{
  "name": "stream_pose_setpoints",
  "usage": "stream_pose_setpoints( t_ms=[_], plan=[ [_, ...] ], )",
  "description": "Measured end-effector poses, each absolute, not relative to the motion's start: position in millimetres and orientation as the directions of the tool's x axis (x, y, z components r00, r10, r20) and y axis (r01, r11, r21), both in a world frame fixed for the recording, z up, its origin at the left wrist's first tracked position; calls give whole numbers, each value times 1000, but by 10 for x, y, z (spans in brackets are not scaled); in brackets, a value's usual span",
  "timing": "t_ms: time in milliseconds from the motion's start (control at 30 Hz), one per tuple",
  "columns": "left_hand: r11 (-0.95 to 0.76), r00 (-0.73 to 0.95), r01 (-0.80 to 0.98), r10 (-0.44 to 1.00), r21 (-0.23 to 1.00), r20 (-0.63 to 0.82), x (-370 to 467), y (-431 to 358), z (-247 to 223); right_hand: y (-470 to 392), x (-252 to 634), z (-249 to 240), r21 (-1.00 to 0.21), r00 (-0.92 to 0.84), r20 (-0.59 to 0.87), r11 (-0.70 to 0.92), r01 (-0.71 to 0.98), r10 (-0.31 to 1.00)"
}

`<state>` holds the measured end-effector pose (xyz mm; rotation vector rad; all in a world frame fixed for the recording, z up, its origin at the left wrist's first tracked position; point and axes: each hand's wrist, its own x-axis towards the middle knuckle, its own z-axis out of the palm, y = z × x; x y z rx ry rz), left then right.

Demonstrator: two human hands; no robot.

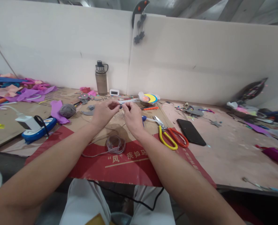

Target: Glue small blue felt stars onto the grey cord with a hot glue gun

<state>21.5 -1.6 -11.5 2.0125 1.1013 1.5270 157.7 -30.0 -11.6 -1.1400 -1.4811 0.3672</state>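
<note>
Both hands meet over the middle of the table, fingertips pinched close together. Between the tips of my left hand (106, 112) and my right hand (132, 116) is a small dark bit, too small to name. Below them a loose coil of grey yarn (115, 144) lies on the red-and-brown cardboard sheet (129, 168), with a strand trailing left. To the right of my right hand rest scissors (169, 133) with one yellow and one red handle, blades apart. A blue-tipped tool (144, 118), partly hidden, lies beside that hand.
A grey yarn ball (68, 110) and a blue power strip (39, 129) with a charger are at left. Behind stand a water bottle (101, 79), a small timer (114, 92) and a bowl (149, 101). A black phone (191, 132) lies right. Felt scraps (28, 93) pile at far left.
</note>
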Motion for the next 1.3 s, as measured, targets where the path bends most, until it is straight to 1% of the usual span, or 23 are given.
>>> stream_pose_setpoints(
  t_ms=[267,367,467,600,733,900,1300],
  plan=[
    [-650,137,479,719,590,681,214,-9,-118,-272,1566,-146,-791,160,568,481,378,808],
    [-654,123,480,710,584,694,226,-22,-108,-279,1565,-148,-792,158,571,491,362,805],
    [-637,103,421,741,646,664,246,-50,-86,-279,1568,-149,-796,163,563,478,372,810],
    [-569,85,302,816,765,572,276,-94,-44,-273,1571,-149,-797,168,555,464,385,815],
    [-510,77,212,859,834,506,295,-113,-11,-279,1568,-140,-799,167,551,460,388,817],
    [-463,110,147,886,874,451,290,-113,18,-263,1576,-145,-798,181,550,449,403,815],
    [-450,181,50,882,891,435,260,-46,-15,-271,1599,-118,-804,187,540,438,402,820]
  ],
)
